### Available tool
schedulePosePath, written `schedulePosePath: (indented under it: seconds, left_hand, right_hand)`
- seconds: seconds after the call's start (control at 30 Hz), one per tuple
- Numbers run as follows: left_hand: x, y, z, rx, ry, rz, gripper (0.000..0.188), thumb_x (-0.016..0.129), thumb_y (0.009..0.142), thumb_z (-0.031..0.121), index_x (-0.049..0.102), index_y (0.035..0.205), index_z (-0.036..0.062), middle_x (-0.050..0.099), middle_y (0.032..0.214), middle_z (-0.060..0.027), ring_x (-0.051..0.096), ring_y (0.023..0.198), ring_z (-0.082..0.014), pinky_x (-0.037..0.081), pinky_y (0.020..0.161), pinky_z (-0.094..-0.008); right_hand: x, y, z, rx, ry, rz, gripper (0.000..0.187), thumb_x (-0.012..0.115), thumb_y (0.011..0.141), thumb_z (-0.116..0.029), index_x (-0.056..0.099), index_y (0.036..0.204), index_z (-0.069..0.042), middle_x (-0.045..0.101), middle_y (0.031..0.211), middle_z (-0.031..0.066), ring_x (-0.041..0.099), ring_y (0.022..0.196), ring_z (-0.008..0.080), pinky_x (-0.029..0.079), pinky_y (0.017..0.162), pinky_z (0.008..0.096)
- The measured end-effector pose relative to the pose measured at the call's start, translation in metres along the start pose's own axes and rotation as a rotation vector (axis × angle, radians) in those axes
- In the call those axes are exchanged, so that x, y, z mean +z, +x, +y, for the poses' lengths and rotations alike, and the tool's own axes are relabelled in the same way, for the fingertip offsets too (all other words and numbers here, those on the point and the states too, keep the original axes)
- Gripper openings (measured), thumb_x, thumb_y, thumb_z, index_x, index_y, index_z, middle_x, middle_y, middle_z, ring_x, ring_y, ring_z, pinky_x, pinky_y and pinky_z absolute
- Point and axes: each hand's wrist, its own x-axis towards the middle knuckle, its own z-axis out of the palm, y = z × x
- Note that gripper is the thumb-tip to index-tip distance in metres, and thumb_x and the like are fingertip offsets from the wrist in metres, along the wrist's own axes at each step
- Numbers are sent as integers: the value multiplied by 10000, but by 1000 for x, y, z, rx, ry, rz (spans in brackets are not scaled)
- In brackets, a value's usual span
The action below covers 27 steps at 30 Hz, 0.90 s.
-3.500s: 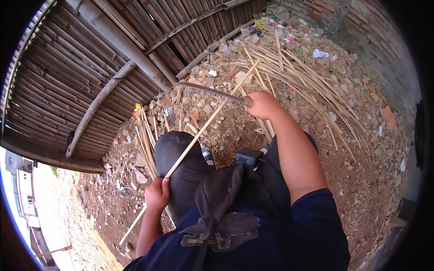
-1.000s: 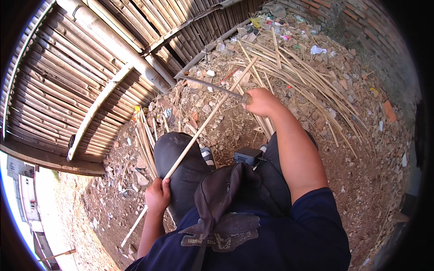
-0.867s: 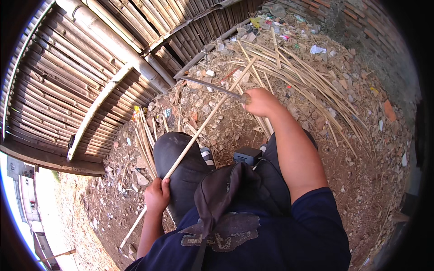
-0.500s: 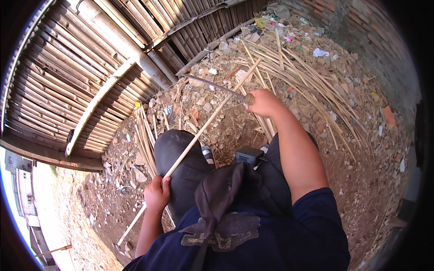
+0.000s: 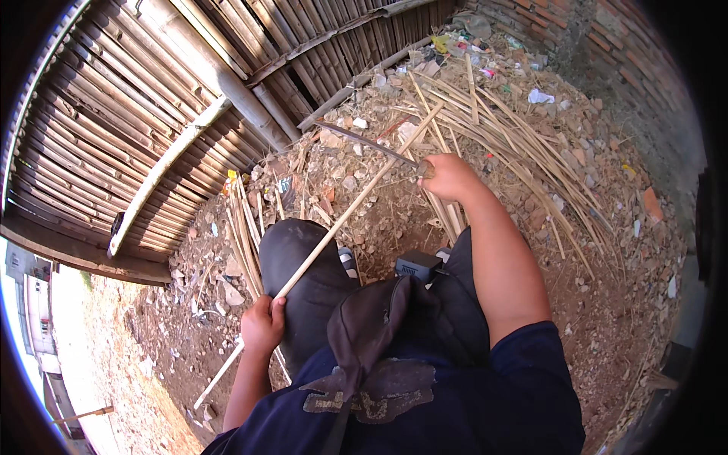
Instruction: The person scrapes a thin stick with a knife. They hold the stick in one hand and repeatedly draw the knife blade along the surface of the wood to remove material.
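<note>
My left hand (image 5: pixel 262 326) is closed round a long, pale bamboo strip (image 5: pixel 337 224) beside my left knee. The strip slants up and right across that knee, and its lower end sticks out below my fist. In my right hand (image 5: pixel 453 179) is the handle of a long-bladed knife (image 5: pixel 356 139). Its dark, narrow blade points left and away from me, crossing the strip near its far end. Whether the blade presses on the strip, I cannot tell.
Many split bamboo strips (image 5: pixel 523 155) lie in a heap at the far right. A smaller bundle (image 5: pixel 244 235) leans by my left knee. A bamboo wall (image 5: pixel 98 136) stands at left, a brick wall (image 5: pixel 622 61) at right. A small dark box (image 5: pixel 417 263) sits between my legs.
My right hand and the knife have shifted slightly to the right along the strip. My left hand keeps its hold in nearly the same place.
</note>
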Motion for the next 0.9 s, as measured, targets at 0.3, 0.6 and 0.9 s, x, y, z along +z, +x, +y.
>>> schedulePosePath:
  seconds: [0.3,0.6,0.9]
  left_hand:
    - [-1,0,2,-18,14,-21,393,637,977,344,532,748,42,607,643,-215,623,619,-454,469,575,-536]
    - [7,2,-5,-19,-104,-3,403,615,998,325,513,746,28,573,617,-225,601,609,-461,454,569,-532]
    - [2,2,-2,-28,-92,-31,388,597,1008,309,519,758,22,596,651,-237,608,627,-470,459,584,-539]
  right_hand:
    - [2,-3,4,-109,-37,-3,636,791,819,-360,628,1330,-18,694,1172,248,677,1084,386,518,960,420]
    - [-7,1,27,-108,295,157,562,810,801,-360,679,1220,-8,721,1079,211,693,1020,343,518,909,416]
    - [-8,-2,16,-69,369,283,480,797,832,-359,689,1133,-1,724,1001,172,681,934,302,520,864,411]
